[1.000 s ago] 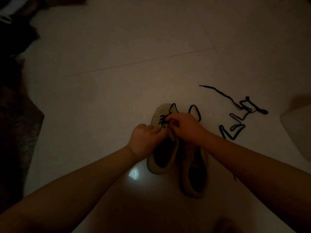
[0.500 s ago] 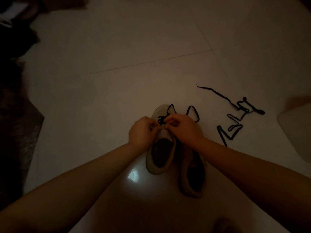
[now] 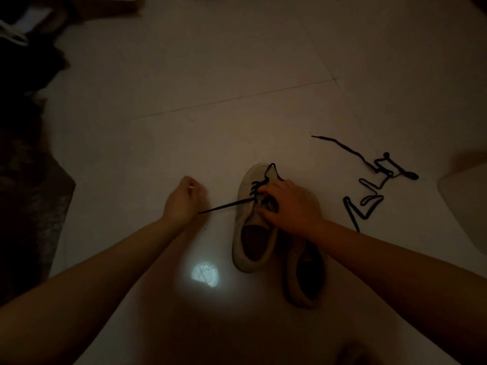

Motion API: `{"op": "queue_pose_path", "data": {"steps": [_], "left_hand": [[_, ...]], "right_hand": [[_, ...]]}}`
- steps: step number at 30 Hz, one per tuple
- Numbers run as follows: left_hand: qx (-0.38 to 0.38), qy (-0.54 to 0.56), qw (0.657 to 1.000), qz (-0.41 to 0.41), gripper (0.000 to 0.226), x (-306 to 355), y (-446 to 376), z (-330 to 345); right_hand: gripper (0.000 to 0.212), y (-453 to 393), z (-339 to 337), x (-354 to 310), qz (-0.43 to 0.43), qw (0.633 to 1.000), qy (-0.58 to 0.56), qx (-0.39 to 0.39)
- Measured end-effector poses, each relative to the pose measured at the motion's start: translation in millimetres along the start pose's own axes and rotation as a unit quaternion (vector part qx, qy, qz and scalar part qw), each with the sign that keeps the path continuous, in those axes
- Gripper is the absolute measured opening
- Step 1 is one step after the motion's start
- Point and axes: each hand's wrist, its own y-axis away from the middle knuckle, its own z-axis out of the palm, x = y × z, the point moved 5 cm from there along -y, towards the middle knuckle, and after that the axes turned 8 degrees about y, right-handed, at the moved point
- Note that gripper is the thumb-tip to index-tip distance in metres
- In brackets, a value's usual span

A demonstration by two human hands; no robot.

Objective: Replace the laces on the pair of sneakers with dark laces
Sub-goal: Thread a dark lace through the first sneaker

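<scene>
Two pale sneakers lie side by side on the dim floor. The left sneaker [image 3: 246, 248] has a dark lace [image 3: 226, 205] threaded through its front eyelets. My left hand [image 3: 183, 200] is out to the left of the shoe, fingers curled, holding that lace's end, which runs taut to the shoe. My right hand [image 3: 287, 204] grips the left sneaker at its tongue and eyelets, thumb on the near side. The right sneaker [image 3: 305, 275] lies partly under my right forearm. A second dark lace [image 3: 369, 185] lies loose on the floor to the right.
A pale tiled floor [image 3: 210, 75] stretches ahead. Dark cloth or a rug [image 3: 29, 206] lines the left edge, with dark clutter at the top left. A pale object [image 3: 466, 206] sits at the right edge. A bright reflection [image 3: 205, 273] shines near the shoes.
My left hand has moved away from the shoe to the left, drawing the dark lace out taut. My right hand has stayed on the sneaker's tongue.
</scene>
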Motion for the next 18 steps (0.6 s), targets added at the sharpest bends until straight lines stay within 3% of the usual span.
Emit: {"op": "queue_pose_path", "data": {"steps": [3,6,10,14,16,18], "left_hand": [[-0.058,-0.232,0.96,0.146,0.042,25,14,25],[-0.059,-0.258,0.938,0.222,0.052,55,26,48],[-0.103,-0.213,0.957,0.169,0.025,62,25,70],[-0.03,-0.213,0.962,0.167,0.014,60,17,49],[0.03,-0.208,0.972,0.109,0.013,42,5,20],[0.047,-0.237,0.97,-0.001,0.015,15,-4,-8]], "right_hand": [[0.043,-3,0,0,0.003,1.0,-0.002,0.001],[0.043,-4,0,-2,0.003,1.0,0.007,0.002],[0.044,-2,0,-3,0.007,1.0,0.001,0.006],[0.048,0,0,-2,0.0,1.0,-0.004,0.019],[0.054,1,0,1,0.005,0.999,-0.008,0.031],[0.061,3,-1,6,0.027,0.998,-0.03,0.043]]}}
